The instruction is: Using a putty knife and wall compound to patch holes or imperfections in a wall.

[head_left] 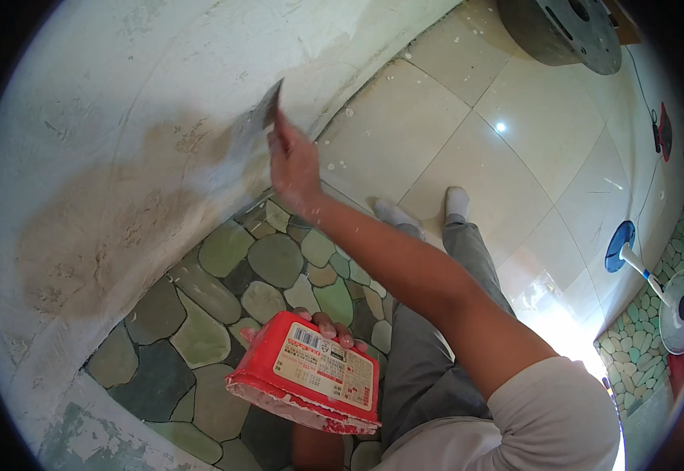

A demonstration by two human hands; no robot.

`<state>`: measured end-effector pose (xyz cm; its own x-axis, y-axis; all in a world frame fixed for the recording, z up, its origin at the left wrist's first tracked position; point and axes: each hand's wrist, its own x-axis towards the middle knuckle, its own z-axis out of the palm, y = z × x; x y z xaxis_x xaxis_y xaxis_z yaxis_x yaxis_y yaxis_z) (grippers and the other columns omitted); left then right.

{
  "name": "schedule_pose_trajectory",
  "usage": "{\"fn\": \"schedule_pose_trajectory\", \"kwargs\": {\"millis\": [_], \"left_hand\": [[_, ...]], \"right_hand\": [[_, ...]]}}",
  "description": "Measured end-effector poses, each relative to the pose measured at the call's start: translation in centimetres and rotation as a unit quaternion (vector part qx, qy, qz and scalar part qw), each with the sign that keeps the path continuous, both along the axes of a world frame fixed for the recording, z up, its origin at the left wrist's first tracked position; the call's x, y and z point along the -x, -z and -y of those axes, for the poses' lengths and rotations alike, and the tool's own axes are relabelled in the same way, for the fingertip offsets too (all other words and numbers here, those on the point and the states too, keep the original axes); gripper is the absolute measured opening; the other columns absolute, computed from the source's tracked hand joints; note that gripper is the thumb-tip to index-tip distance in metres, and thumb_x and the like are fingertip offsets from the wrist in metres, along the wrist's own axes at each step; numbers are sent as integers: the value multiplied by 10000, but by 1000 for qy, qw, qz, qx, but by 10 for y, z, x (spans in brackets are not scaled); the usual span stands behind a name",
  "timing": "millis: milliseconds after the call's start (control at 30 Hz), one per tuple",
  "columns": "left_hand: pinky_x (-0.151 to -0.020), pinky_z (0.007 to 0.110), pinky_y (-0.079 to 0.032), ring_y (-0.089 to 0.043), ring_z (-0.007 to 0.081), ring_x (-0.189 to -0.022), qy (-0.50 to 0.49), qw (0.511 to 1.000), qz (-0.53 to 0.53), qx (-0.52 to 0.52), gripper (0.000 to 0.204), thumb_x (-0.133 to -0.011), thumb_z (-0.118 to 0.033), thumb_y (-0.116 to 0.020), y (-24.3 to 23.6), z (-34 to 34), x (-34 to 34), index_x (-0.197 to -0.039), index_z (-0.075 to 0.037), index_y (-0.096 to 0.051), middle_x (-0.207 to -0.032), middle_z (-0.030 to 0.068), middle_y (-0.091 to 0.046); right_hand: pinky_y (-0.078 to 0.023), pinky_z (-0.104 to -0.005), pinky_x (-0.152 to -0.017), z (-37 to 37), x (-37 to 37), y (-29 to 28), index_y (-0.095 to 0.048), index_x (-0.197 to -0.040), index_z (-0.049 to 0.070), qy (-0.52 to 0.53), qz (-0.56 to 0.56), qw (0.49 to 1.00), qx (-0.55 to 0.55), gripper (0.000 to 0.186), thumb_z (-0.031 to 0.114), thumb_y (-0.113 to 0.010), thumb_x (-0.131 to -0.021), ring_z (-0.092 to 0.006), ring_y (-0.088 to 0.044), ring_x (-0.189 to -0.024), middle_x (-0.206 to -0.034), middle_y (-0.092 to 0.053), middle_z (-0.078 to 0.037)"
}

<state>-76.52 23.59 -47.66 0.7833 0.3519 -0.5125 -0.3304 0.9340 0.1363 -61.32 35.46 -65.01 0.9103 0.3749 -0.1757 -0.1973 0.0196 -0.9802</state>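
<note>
The right hand [295, 169] was closed round a scraper [272, 107] jutting ahead beside the wall [145, 86], the left hand [328, 324] behind gripping a red tub [318, 373].

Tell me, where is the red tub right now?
In the head view, the red tub is low and slightly left of centre, held in the left hand over the stone-patterned floor, just left of the grey trousers.

Plastic tub [310, 369], rough wall [134, 180], glossy tiles [479, 165]
</note>
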Motion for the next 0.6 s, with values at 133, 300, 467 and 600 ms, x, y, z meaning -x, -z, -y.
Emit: {"fn": "schedule_pose_trajectory", "kwargs": {"millis": [133,300,467,600], "left_hand": [[-984,592,-379,-530,395,-1087,17,1000,8,10,879,-843,-797,-293,6,2,0,-1268,-54,-494,-1090,200,-574],[-977,594,-410,-530,373,-1041,-1,1000,-17,-15,776,-926,-697,-241,4,8,-5,-1234,-19,-459,-1078,192,-538],[-996,603,-361,-523,405,-1107,14,999,20,35,907,-824,-815,-290,17,11,2,-1267,-51,-497,-1131,209,-561],[-974,601,-418,-535,379,-1040,16,1000,16,9,827,-906,-730,-227,16,17,-4,-1248,-21,-479,-1090,198,-545]], "right_hand": [[-479,-384,-783,26,22,-17,-501,-1319,15,-114,21,993,-30,386,107,-503,-945,-261,-620,-851,-965,-610,-239],[-477,-404,-773,47,22,4,-540,-1257,3,-138,2,990,-8,332,130,-502,-953,-305,-607,-829,-915,-624,-203],[-483,-337,-704,34,-47,57,-601,-1156,56,81,-268,957,-75,260,208,-527,-959,-160,-589,-775,-874,-639,-41],[-489,-391,-746,42,-100,66,-562,-1121,58,219,-473,826,-214,224,182,-532,-938,-187,-598,-828,-946,-633,-53]]}}
